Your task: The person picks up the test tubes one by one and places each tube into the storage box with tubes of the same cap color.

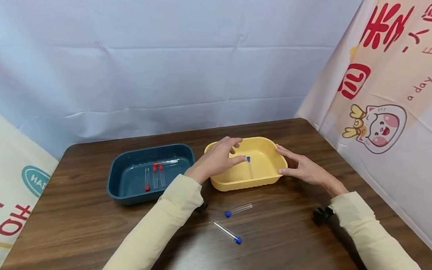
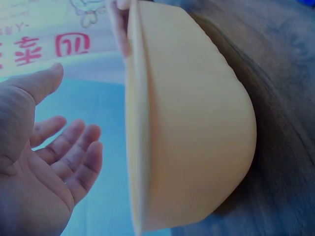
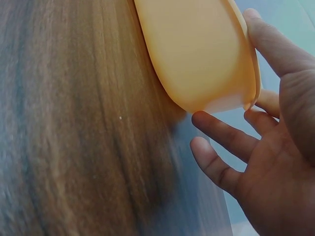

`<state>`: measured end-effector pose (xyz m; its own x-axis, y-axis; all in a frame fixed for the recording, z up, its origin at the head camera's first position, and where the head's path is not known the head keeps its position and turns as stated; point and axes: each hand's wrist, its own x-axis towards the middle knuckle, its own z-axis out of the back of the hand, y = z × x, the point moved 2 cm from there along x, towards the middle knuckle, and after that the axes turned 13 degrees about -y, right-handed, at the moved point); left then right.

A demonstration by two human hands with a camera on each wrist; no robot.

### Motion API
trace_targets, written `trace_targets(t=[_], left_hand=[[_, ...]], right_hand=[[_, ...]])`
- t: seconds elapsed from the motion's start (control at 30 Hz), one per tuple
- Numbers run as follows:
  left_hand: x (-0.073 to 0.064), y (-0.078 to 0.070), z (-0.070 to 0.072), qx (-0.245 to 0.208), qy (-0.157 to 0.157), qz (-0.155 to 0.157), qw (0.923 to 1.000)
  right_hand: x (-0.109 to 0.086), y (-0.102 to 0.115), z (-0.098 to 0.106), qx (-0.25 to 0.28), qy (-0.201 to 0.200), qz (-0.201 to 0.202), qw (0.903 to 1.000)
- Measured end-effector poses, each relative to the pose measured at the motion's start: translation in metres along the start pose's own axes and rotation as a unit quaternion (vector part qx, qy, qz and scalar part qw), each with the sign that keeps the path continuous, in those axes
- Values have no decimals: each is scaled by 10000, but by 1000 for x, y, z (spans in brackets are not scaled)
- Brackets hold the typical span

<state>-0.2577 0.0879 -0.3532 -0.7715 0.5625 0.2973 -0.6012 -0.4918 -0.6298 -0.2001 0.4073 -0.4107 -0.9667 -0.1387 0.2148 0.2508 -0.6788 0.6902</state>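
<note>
A yellow plastic basin (image 1: 244, 185) stands near the back of the table, and a blue-capped test tube (image 1: 250, 167) lies in it. My left hand (image 1: 220, 156) hovers over the basin's left side, thumb and fingers apart; in the left wrist view its palm (image 2: 44, 162) holds nothing. At the right end, my right hand (image 1: 303, 167) touches the basin with its fingers extended. The right wrist view shows the thumb (image 3: 275, 46) against the rim and fingertips (image 3: 201, 119) close by the end wall. Two more blue-capped tubes, one nearer (image 1: 227, 232) and one farther (image 1: 240, 209), lie in front.
Left of the yellow basin stands a dark teal basin (image 1: 132, 198) with several red-capped tubes (image 1: 155, 179) inside. Behind the brown wooden table (image 1: 79, 219) hangs a pale cloth (image 1: 164, 73), and a printed cloth (image 1: 390, 105) hangs at the right.
</note>
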Motion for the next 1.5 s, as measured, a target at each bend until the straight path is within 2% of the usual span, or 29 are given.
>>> trace_targets(t=[0.17, 0.3, 0.47, 0.7, 1.03, 1.23, 1.37, 1.5], left_hand=[[-19, -9, 15, -199, -149, -98, 9996], [-35, -15, 24, -247, -91, -183, 9995], [-55, -17, 27, -254, -7, -333, 9991], [-79, -17, 28, -166, 137, -312, 9993], [-110, -3, 27, -265, 397, -206, 9986], [-120, 7, 25, -422, 498, -255, 9975], [-125, 12, 24, -328, 564, -155, 9978], [-130, 16, 21, -249, 754, -191, 9967]], right_hand=[[-1, 0, 1, -72, 22, -13, 10000], [0, 2, 1, -142, 58, -13, 9999], [0, 4, 0, -162, 60, 27, 9998], [0, 6, -1, -235, 41, 92, 9997], [1, 6, 0, -259, 29, 90, 9996], [-1, 3, 1, -394, 29, 97, 9992], [0, 4, 0, -382, 41, 156, 9991], [0, 4, 0, -354, 72, 125, 9993]])
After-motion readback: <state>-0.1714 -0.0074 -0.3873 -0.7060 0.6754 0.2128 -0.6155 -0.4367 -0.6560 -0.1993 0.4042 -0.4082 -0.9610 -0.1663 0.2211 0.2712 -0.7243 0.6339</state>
